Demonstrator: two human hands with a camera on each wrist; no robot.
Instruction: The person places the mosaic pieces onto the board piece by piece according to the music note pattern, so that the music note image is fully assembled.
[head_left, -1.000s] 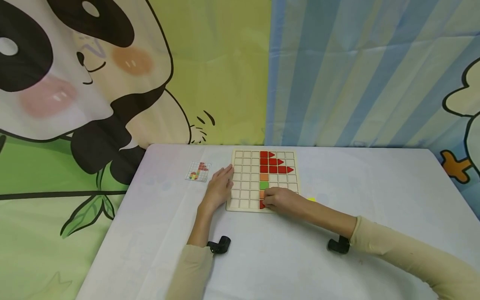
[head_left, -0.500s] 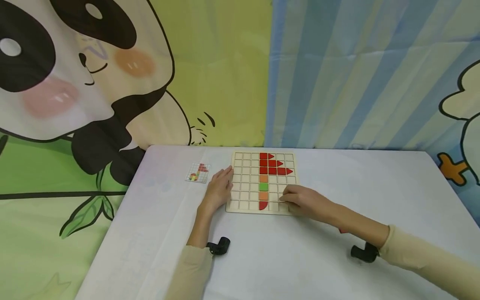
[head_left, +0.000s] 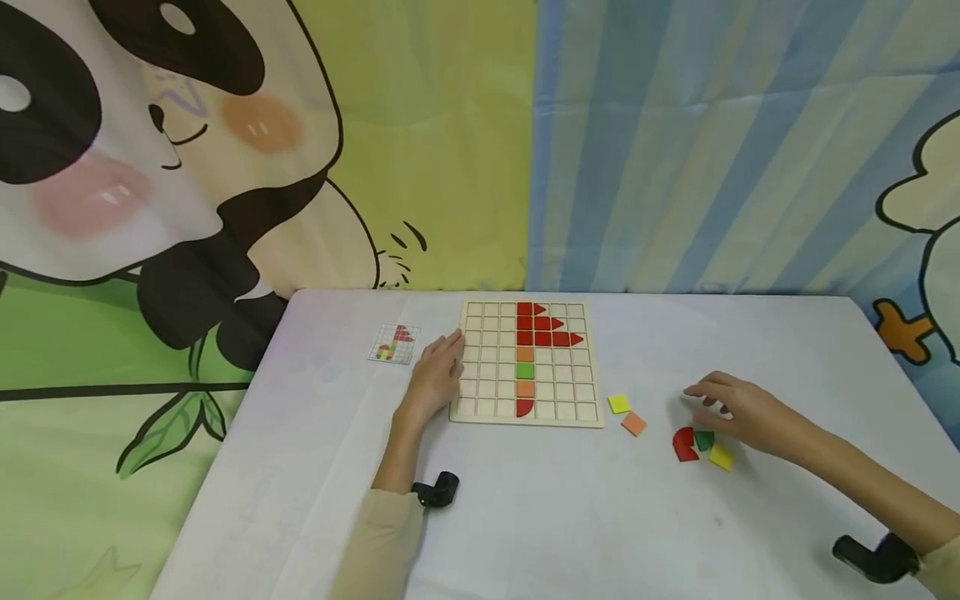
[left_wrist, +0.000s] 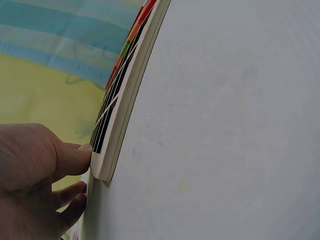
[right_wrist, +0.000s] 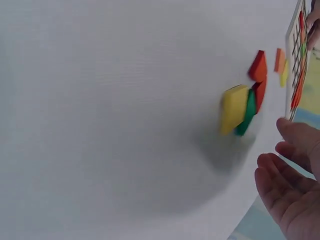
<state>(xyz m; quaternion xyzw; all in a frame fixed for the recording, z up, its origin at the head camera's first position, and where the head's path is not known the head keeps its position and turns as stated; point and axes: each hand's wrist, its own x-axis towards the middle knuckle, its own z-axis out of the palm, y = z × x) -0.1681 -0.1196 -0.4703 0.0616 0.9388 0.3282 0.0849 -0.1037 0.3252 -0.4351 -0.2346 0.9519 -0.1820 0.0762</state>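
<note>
A wooden grid board (head_left: pixel 487 371) lies on the table, with red pieces in rows at its top and a column of orange, green, orange and a rounded red piece (head_left: pixel 524 407) below. My left hand (head_left: pixel 435 377) rests along the board's left edge, its thumb touching the rim in the left wrist view. My right hand (head_left: pixel 750 414) hovers over the table's right side with nothing in its loosely bent fingers. Just beneath it lie red pieces (head_left: pixel 683 445), a green piece (head_left: pixel 703 439) and a yellow piece (head_left: pixel 721 456), partly touching one another.
Between the board and that cluster lie a yellow square (head_left: pixel 618 404) and an orange square (head_left: pixel 633 423). A small pattern card (head_left: pixel 393 343) sits left of the board. The white table (head_left: pixel 555 517) ends at a printed curtain behind.
My right hand has left the board and moved right, above the loose pieces, uncovering the rounded red piece and the loose squares. My left hand has stayed at the board's edge.
</note>
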